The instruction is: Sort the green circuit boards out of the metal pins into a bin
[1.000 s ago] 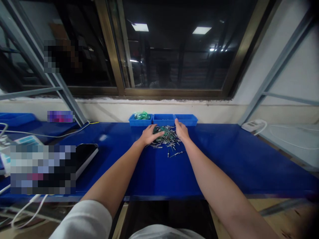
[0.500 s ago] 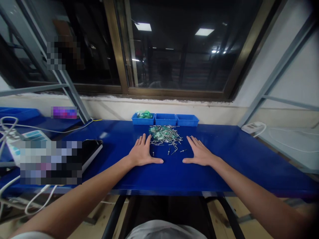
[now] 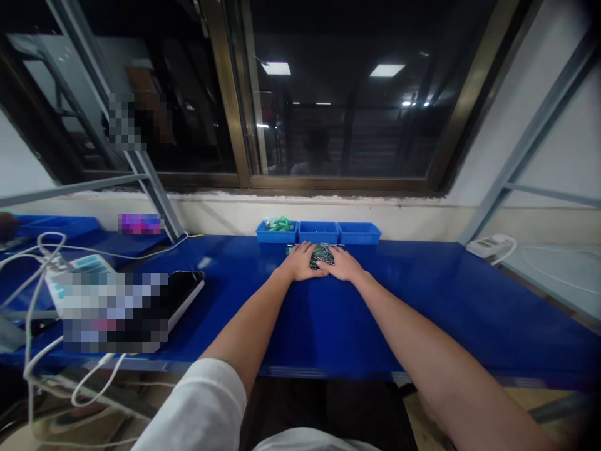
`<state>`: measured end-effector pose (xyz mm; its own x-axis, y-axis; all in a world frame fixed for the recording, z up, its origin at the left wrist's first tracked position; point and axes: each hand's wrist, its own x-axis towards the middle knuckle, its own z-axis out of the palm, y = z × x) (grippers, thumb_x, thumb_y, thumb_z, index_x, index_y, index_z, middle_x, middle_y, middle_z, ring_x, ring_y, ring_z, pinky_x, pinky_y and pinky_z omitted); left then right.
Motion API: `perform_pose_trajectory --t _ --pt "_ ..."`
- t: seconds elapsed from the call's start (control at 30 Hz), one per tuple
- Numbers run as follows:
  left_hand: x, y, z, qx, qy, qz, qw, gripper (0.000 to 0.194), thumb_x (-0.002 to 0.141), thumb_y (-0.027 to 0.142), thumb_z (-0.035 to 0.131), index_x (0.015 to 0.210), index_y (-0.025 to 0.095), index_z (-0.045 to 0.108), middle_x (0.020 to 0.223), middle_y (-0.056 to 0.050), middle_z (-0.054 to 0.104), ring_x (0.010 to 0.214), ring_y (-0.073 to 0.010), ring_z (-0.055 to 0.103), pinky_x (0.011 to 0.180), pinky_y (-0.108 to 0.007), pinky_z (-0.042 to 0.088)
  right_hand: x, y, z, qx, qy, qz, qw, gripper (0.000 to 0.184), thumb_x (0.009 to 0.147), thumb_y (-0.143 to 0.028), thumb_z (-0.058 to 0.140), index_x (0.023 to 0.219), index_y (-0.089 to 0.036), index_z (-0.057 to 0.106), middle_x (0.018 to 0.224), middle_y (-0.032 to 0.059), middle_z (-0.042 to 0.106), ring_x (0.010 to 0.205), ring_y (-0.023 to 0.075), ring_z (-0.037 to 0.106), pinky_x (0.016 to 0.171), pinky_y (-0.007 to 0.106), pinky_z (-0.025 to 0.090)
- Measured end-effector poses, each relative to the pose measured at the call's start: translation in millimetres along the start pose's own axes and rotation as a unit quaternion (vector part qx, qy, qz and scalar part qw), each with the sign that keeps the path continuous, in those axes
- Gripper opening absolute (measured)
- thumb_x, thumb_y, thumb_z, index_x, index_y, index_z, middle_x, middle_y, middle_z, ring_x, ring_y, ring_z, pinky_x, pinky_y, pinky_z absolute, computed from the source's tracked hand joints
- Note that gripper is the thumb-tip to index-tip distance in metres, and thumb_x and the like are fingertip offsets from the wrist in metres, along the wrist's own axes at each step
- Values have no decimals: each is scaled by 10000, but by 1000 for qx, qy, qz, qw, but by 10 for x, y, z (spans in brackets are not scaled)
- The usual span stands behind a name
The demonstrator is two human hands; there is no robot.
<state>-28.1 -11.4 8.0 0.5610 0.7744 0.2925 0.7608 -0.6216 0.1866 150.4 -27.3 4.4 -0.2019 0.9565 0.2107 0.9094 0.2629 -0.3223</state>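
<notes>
A pile of thin silvery pins [image 3: 322,255], which look like blind rivets, lies on the blue table mixed with small green pieces. My left hand [image 3: 299,260] rests over its left side, fingers stretched forward and thumb pointing inward. Across from it, my right hand [image 3: 344,264] lies over the right side with its fingers extended. The two thumbs nearly meet at the near edge of the pile. Both hands cover much of the heap, and what lies under the palms is hidden.
Behind the pile stand three blue bins; the left bin [image 3: 277,235] holds green packets [image 3: 278,223]. A dark-screened device [image 3: 185,285] and white cables [image 3: 30,326] are at left. A white power strip [image 3: 488,245] lies at right by a metal post [image 3: 498,181].
Half a second ago my hands were spread apart nearer the table's front. They have moved forward and inward onto the pile, and the loose pins in front of it are no longer seen there.
</notes>
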Motion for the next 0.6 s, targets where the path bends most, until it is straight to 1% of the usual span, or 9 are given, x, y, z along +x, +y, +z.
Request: perform_pose_trajectory --t 0.07,0.17,0.3,0.4,0.5,0.6 --pt "48 -20 12 0 16 12 1000 989 609 739 514 1365 136 309 1415 -167 328 1323 -329 249 1081 -472 193 58 6 8 36 35 -13 999 666 752 -591 483 1279 -187 444 1291 119 491 1179 245 453 976 348 335" --pt "64 -31 25 -9 36 19 999 933 623 712 533 1350 162 335 1377 -145 393 1291 -313 316 1065 -456 237 94 8 24 84 80 -32 993 538 751 -526 527 1184 -207 544 1175 87 587 1085 225 527 923 319 386" --pt "42 -40 11 -23 51 26 998 882 623 704 549 1307 170 394 1326 -130 456 1238 -283 397 1033 -407 303 76 14 27 121 110 -51 985 477 741 -489 564 1112 -193 604 1086 85 635 1002 221 573 888 318 414" --pt "42 -34 3 -20 61 14 998 780 680 687 508 1268 179 438 1284 -119 496 1196 -264 444 1005 -389 336 94 16 35 128 125 -56 982 406 786 -452 527 1071 -183 628 1077 89 639 1001 212 573 902 317 403" --pt "57 -6 23 5 74 4 997 696 756 660 428 1249 170 462 1301 -132 477 1220 -270 419 1017 -406 314 164 27 66 125 131 -59 982 370 865 -417 404 1044 -188 634 1062 84 641 1013 194 563 926 310 378" --pt "69 36 49 29 80 -27 996 686 793 659 345 1251 163 463 1378 -144 388 1290 -295 317 1047 -455 251 223 42 91 124 143 -37 981 399 900 -368 312 1090 -172 602 1093 98 614 1058 194 526 955 319 347"
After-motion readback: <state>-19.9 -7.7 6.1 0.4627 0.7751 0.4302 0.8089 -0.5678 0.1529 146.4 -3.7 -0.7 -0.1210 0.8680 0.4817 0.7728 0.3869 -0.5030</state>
